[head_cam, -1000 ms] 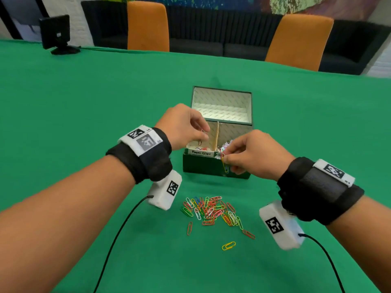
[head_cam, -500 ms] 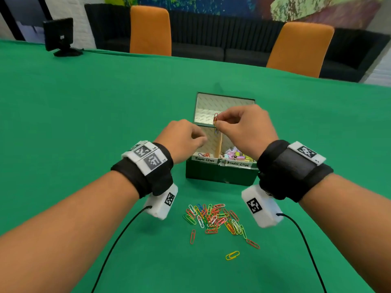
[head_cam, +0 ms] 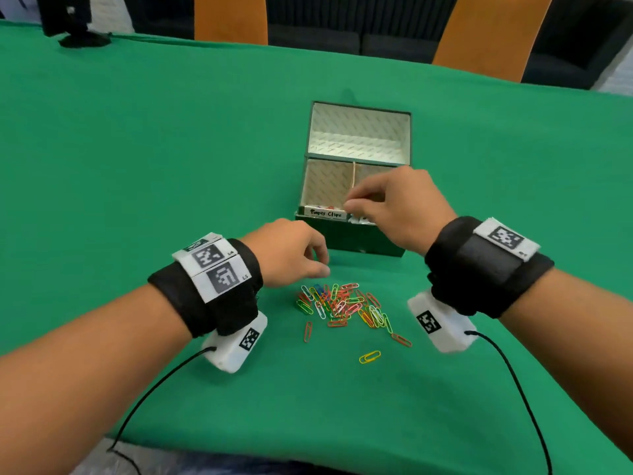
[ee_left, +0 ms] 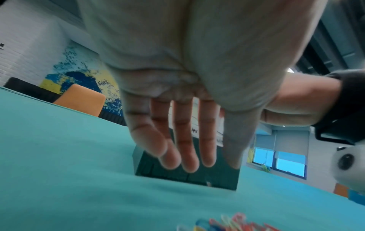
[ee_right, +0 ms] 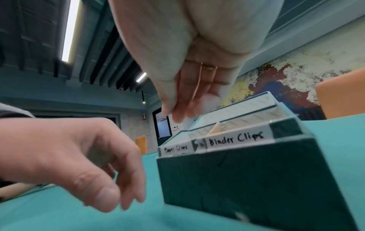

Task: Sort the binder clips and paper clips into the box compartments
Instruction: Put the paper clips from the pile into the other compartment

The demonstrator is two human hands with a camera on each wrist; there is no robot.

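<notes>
A dark green box [head_cam: 342, 236] stands open on the green table, its lid lying flat behind it. The left compartment bears a "Paper Clips" label [head_cam: 325, 213], the right one a "Binder Clips" label [ee_right: 236, 139]. A few paper clips lie in the left compartment. A pile of coloured paper clips [head_cam: 342, 303] lies in front of the box. My right hand [head_cam: 349, 200] hovers over the box's front by the divider, fingers extended, no clip visible in it [ee_right: 175, 114]. My left hand [head_cam: 322, 265] hangs just above the pile's far edge, fingers straight and empty [ee_left: 189, 164].
Loose clips lie nearer me: an orange one [head_cam: 307, 331], a yellow one [head_cam: 370, 357] and another orange one [head_cam: 401, 340]. Two orange chairs [head_cam: 231, 18] stand beyond the table's far edge, and a small black device [head_cam: 73, 25] at the far left. My right hand hides the binder clip compartment.
My right hand dropped from above the lid to the box's front; the clip it pinched is no longer seen. My left hand drew back from the box's left side to the pile.
</notes>
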